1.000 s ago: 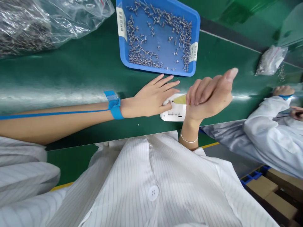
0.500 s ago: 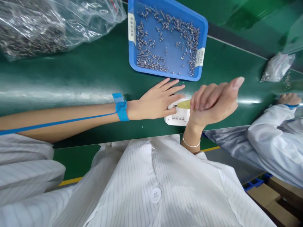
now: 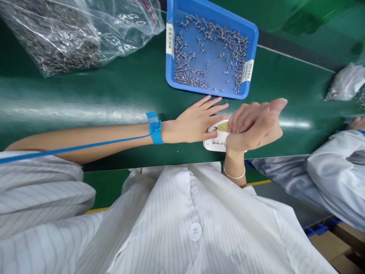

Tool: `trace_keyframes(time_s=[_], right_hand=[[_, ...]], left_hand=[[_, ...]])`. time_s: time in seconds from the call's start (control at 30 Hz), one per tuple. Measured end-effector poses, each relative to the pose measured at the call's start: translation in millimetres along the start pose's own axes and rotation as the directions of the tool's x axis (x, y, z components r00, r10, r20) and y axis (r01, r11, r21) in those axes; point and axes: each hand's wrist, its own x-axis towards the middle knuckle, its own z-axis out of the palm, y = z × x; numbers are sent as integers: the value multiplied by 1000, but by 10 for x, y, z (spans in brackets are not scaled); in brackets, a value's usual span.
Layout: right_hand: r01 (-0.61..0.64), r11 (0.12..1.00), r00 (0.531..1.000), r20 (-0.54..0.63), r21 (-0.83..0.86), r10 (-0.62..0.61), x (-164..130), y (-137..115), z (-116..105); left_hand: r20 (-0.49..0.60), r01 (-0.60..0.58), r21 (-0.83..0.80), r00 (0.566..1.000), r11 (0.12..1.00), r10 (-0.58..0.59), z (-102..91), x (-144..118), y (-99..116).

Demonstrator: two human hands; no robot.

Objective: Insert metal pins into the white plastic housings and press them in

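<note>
A white plastic part (image 3: pixel 216 145) with small dark slots lies on the green bench, partly covered by both hands. My left hand (image 3: pixel 195 120) lies spread over its left side, thumb and fingers stretched out, wearing a blue wrist strap (image 3: pixel 154 129) with a cord. My right hand (image 3: pixel 253 127) is closed in a fist round a screwdriver with a yellow handle (image 3: pixel 222 127), thumb pointing away. The handle's lower end points down at the white part between my left thumb and forefinger. Its tip is hidden now.
A blue tray (image 3: pixel 212 92) of small metal screw-like pieces stands just beyond my left fingertips. A large clear bag (image 3: pixel 71 38) of metal pieces lies at the upper left, a smaller bag (image 3: pixel 345 83) at the right. A co-worker's sleeve (image 3: pixel 336 152) shows at the right edge.
The view has shifted, so most things appear further right. My right fist has turned and sits closer over the white part, showing less of the handle. My left hand keeps its spread pose.
</note>
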Motion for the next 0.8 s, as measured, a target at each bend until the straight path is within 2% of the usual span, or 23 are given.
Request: trace_keyframes(time_s=[0.1,0.17,0.27,0.47,0.57,0.67,0.73,0.8], right_hand=[[-71,995,997,-31,-65,69,-86,30,65],[-130,990,981,-139,52,136,-145,25,97],[-89,954,938,-298,286,177,-198,-11,88],[-69,904,903,-359,422,237,-212,-101,-101],[61,818,875,-425,571,232,-220,-109,-171],[297,679,833,-530,672,160,-224,-102,-151],[391,602,812,-569,696,130,-228,-103,-98],[457,586,787,-611,669,84,-242,-110,-40]], left_hand=[[1,-10,6,1000,1000,10,-6,2,4],[3,-10,1,1000,1000,10,-14,5,7],[0,-6,-10,1000,1000,6,-24,8,9],[-14,-11,20,1000,1000,11,-9,-3,10],[-33,-12,2,999,1000,12,-9,-9,16],[-19,-7,-22,1000,1000,7,-21,-8,20],[-1,-2,-26,1000,1000,2,-29,-4,17],[13,-2,-16,1000,1000,3,-34,-2,9]])
